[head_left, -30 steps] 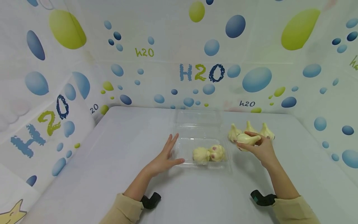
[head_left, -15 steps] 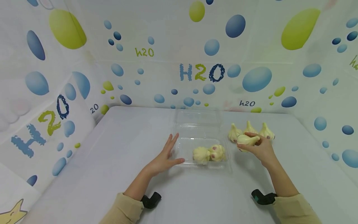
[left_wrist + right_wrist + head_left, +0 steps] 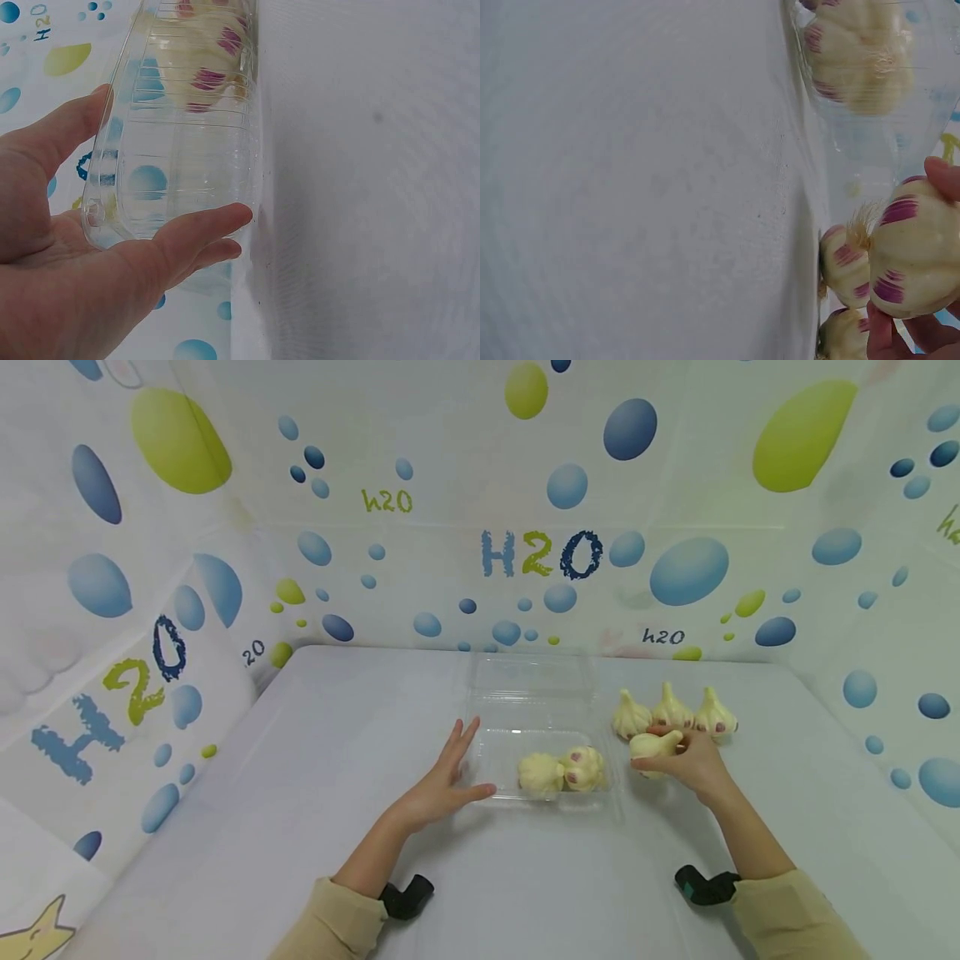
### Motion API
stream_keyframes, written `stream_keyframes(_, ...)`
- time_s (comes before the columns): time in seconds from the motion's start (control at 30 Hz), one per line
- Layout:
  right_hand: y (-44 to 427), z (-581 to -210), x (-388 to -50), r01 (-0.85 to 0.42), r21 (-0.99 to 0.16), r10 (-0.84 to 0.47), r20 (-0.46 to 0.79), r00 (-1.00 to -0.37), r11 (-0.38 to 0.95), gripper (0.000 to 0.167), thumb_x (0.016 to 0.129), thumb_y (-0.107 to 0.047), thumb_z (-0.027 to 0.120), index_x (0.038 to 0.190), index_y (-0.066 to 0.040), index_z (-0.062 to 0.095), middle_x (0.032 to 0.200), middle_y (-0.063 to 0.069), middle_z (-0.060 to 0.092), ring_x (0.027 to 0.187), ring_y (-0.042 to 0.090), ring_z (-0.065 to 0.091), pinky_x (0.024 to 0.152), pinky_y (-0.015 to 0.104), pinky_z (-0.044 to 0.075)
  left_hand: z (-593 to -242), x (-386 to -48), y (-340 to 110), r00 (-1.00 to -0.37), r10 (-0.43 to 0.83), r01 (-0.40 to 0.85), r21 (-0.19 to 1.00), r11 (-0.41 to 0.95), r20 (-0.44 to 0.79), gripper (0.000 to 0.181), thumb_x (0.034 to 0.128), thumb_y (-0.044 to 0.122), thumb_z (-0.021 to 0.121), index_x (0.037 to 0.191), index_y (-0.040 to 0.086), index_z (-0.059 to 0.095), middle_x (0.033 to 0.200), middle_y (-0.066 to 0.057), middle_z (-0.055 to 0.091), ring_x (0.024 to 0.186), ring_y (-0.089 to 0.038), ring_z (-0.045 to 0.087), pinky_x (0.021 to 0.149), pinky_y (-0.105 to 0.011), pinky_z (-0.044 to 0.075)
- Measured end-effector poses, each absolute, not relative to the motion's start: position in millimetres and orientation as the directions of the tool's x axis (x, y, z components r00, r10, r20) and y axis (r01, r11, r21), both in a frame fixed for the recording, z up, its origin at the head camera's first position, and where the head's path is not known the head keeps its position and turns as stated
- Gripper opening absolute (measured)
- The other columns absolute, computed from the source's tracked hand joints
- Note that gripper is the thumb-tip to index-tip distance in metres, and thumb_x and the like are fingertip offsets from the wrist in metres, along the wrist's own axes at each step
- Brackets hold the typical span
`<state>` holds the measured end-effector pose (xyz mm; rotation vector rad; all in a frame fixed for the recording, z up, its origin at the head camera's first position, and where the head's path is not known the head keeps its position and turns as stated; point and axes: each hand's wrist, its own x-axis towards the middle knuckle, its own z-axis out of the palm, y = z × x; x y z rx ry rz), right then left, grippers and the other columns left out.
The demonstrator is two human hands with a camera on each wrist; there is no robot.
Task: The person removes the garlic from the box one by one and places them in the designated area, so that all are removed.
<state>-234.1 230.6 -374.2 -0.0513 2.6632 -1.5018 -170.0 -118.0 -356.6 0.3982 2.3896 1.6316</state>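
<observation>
A clear plastic clamshell container [image 3: 498, 760] lies with its lid folded back on the white table. Two garlic bulbs [image 3: 541, 774] sit side by side in its right half. At the container's left end, my left hand [image 3: 438, 789] rests with fingers spread, thumb at the near corner. In the left wrist view, extended fingers [image 3: 199, 225] lie along the clear wall. My right hand [image 3: 690, 764] holds another garlic bulb [image 3: 919, 247] between thumb and fingers, lifted just right of the container, its roots showing in the right wrist view.
Behind my right hand, three garlic bulbs [image 3: 671, 706] stand upright in a row on the table [image 3: 360, 718]. The container's raised lid [image 3: 531, 675] reaches toward the back wall. A printed sheet [image 3: 420, 568] covers the walls. Each wrist carries a black camera mount [image 3: 407, 897].
My right hand has moved slightly left and lower with the garlic bulb, uncovering more of the three bulbs behind. The left hand has stayed at the container's end.
</observation>
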Motion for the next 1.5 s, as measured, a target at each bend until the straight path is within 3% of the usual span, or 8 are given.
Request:
stream_keyframes(0.13,229.7,-375.7,-235.5,0.015,-0.842,-0.087,-0.074,-0.993,0.539,0.072,0.07,-0.024,0.08,0.127,0.006,0.048,0.134,0.025,0.037,0.111,0.035,0.043,0.08,0.03,0.043,-361.2,-173.2,-119.5,-0.937,0.347,0.082,0.934,0.347,-0.047,0.089,0.0843,0.01,0.066,0.149,0.018,0.005,0.15,-0.013,-0.016,0.137,-0.035,0.0,0.106,-0.052,0.017)
stream_keyframes(0.37,227.9,-378.5,-238.7,0.025,-0.825,-0.107,-0.104,-0.989,0.565,0.074,0.07,-0.025,0.08,0.128,0.006,0.046,0.132,0.03,0.036,0.111,0.039,0.042,0.082,0.037,0.042,-385.7,-186.3,-124.0,-0.941,0.336,0.093,0.929,0.358,-0.035,0.092,0.0829,0.017,0.069,0.148,0.028,0.005,0.151,-0.006,-0.016,0.138,-0.033,0.001,0.106,-0.052,0.019)
stream_keyframes(0.67,226.1,-379.8,-239.5,-0.01,-0.797,-0.128,-0.084,-0.988,0.603,0.07,0.07,-0.021,0.08,0.124,0.009,0.048,0.123,0.034,0.042,0.102,0.035,0.046,0.075,0.033,0.042,-387.3,-185.1,-124.8,-0.938,0.345,0.099,0.935,0.34,-0.026,0.092,0.0827,0.018,0.069,0.148,0.03,0.005,0.151,-0.006,-0.017,0.137,-0.034,0.002,0.106,-0.052,0.018)
stream_keyframes(1.0,226.8,-378.9,-242.2,0.014,-0.807,-0.127,-0.111,-0.986,0.591,0.074,0.07,-0.021,0.08,0.128,0.008,0.043,0.136,0.034,0.028,0.116,0.045,0.037,0.088,0.047,0.04,-388.4,-185.8,-124.9,-0.939,0.343,0.09,0.934,0.346,-0.036,0.092,0.083,0.019,0.069,0.148,0.03,0.004,0.151,-0.005,-0.018,0.138,-0.033,0.003,0.107,-0.05,0.016)
stream_keyframes(1.3,228.1,-377.9,-244.8,0.043,-0.806,-0.135,-0.15,-0.979,0.59,0.093,0.073,-0.024,0.078,0.136,0.016,0.022,0.132,0.036,0.033,0.12,0.046,0.035,0.095,0.052,0.036,-389.0,-187.3,-125.1,-0.94,0.339,0.086,0.933,0.351,-0.041,0.093,0.0822,0.02,0.069,0.147,0.032,0.004,0.151,-0.002,-0.017,0.138,-0.029,0.003,0.107,-0.049,0.016)
stream_keyframes(1.5,228.8,-377.0,-245.1,0.033,-0.8,-0.135,-0.142,-0.981,0.599,0.094,0.074,-0.026,0.077,0.136,0.017,0.021,0.131,0.036,0.034,0.119,0.046,0.036,0.094,0.052,0.037,-389.0,-188.0,-125.8,-0.937,0.349,0.096,0.932,0.35,-0.034,0.092,0.0827,0.022,0.069,0.147,0.033,0.004,0.151,-0.002,-0.018,0.138,-0.03,0.001,0.107,-0.05,0.016)
